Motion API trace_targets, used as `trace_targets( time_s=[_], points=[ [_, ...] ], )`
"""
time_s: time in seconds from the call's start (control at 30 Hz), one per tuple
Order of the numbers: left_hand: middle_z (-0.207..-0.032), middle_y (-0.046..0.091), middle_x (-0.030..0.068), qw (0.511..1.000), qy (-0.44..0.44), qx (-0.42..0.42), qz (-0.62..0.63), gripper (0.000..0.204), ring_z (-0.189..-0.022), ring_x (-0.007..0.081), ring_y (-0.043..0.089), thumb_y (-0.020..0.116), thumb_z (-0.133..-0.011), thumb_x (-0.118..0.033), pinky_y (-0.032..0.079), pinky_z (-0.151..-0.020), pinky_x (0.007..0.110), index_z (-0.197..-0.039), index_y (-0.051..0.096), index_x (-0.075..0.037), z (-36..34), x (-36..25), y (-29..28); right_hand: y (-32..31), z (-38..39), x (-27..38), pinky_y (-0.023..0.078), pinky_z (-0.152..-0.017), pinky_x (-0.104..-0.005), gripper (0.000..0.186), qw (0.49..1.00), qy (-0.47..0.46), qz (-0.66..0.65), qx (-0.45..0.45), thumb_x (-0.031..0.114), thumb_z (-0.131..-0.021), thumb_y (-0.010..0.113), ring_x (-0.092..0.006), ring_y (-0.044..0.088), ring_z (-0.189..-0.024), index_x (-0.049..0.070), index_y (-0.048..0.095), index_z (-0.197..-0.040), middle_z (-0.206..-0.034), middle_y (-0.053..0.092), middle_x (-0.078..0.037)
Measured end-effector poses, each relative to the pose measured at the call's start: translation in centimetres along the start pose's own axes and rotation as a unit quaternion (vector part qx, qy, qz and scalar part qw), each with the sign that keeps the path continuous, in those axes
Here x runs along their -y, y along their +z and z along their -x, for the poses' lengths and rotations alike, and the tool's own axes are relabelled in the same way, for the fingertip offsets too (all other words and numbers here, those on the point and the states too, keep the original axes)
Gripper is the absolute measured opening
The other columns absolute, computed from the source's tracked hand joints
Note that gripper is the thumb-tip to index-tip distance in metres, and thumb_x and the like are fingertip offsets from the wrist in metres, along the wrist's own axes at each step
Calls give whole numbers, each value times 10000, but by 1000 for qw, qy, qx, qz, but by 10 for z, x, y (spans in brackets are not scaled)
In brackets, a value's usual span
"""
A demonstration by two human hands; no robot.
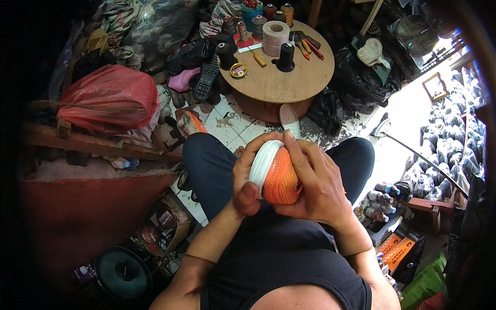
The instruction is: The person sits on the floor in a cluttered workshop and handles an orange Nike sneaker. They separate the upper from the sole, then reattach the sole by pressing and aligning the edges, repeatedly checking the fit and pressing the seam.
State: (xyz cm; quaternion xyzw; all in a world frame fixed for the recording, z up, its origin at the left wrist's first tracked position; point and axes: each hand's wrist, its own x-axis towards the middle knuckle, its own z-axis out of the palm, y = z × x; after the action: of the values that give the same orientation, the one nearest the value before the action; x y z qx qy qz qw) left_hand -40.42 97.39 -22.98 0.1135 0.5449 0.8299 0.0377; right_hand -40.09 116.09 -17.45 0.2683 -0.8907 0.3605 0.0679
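Note:
An orange knit shoe [281, 178] with a white sole [263, 163] is held over my lap, toward me at an angle. My left hand [247, 181] grips it at the sole side, thumb bent against the white edge. My right hand [315, 181] wraps the orange upper from the right, fingers closed on it. A small orange lace end shows by my right hand. Beyond my hands, a loose pale sole [289, 118] leans near the round table's base, and another orange item with a pale edge [192, 124] lies beside my left knee.
A round wooden table [274, 88] holds thread spools, yellow-handled tools and a tin. A red bag [108, 101] and wooden rail [77, 142] are left. Black bags [367, 88] and bottles [380, 201] are right, along with a long thin pole [421, 160]. Boxes [163, 222] sit lower left.

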Motion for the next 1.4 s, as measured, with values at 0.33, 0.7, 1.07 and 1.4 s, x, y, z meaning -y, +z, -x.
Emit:
trace_targets(
  time_s=[0.33,0.7,1.07,1.4],
  points=[
    [-1501,547,201,1000,2,11,16,1156,-1377,275,582,647,-863,-831,477,-1162,413,-1554,423,68,-1,2,2,-2,1,0,517,-1028,-447,1308,1000,6,-11,2,284,-539,978,-366,626,-1283,50,370,-1674,-1373,591,-189],
    [-1500,525,204,999,-3,14,34,1197,-1363,285,582,665,-854,-845,485,-1150,418,-1572,358,62,2,6,4,-1,1,1,545,-993,-444,1223,1000,2,26,8,272,-599,972,-395,665,-1155,6,399,-1646,-1367,591,-186],
    [-1518,510,279,986,81,74,-127,1091,-1388,349,578,774,-877,-603,482,-1166,452,-1568,297,94,1,21,-18,-2,4,-1,514,-1058,-451,1276,998,10,27,64,282,-615,946,-405,615,-1226,-11,306,-1680,-1398,535,-207],
    [-1404,626,269,979,119,33,-164,995,-1236,343,685,692,-916,-625,549,-1054,424,-1527,419,111,0,19,-18,1,2,2,524,-1036,-452,1233,999,9,25,42,289,-605,948,-393,638,-1188,-5,376,-1657,-1372,553,-188]
  ],
)
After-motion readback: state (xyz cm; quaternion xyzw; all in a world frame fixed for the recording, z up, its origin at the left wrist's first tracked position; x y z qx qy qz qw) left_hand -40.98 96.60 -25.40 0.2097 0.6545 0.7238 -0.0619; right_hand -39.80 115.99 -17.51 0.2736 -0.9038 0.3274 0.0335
